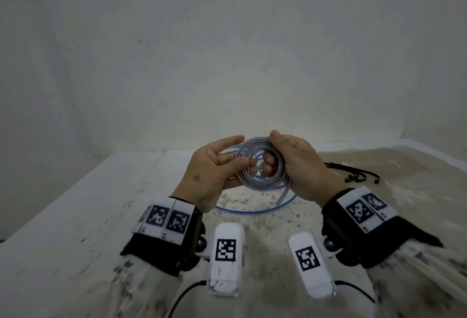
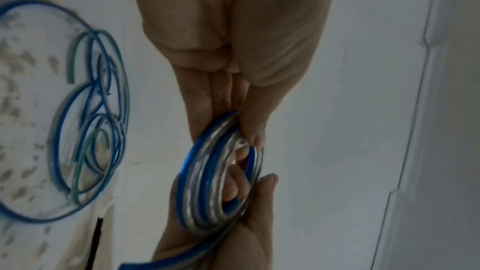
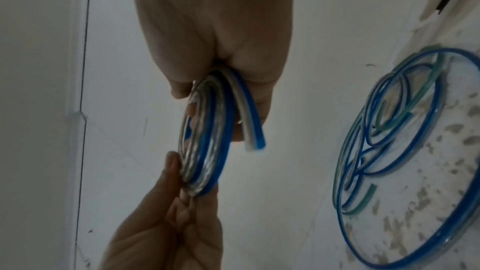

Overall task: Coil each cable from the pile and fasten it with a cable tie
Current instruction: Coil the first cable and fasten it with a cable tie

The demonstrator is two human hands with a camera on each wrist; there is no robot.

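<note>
A coiled cable (image 1: 260,166), clear with a blue stripe, hangs in the air between both hands above the table. My left hand (image 1: 240,158) pinches the coil's left side between thumb and fingers, with the index finger stretched out over it. My right hand (image 1: 271,156) grips the right side, its fingers curled through the coil's middle. In the right wrist view the coil (image 3: 207,141) stands edge-on and its loose end (image 3: 255,137) sticks out past my thumb. The left wrist view shows the coil (image 2: 207,182) the same way. Below lies the pile of loose blue and green cables (image 1: 252,210).
Black cable ties (image 1: 353,173) lie on the table to the right of my hands. The pile of cables (image 2: 91,130) spreads in wide loops over the speckled white table (image 1: 75,216). A plain wall rises right behind the table's far edge.
</note>
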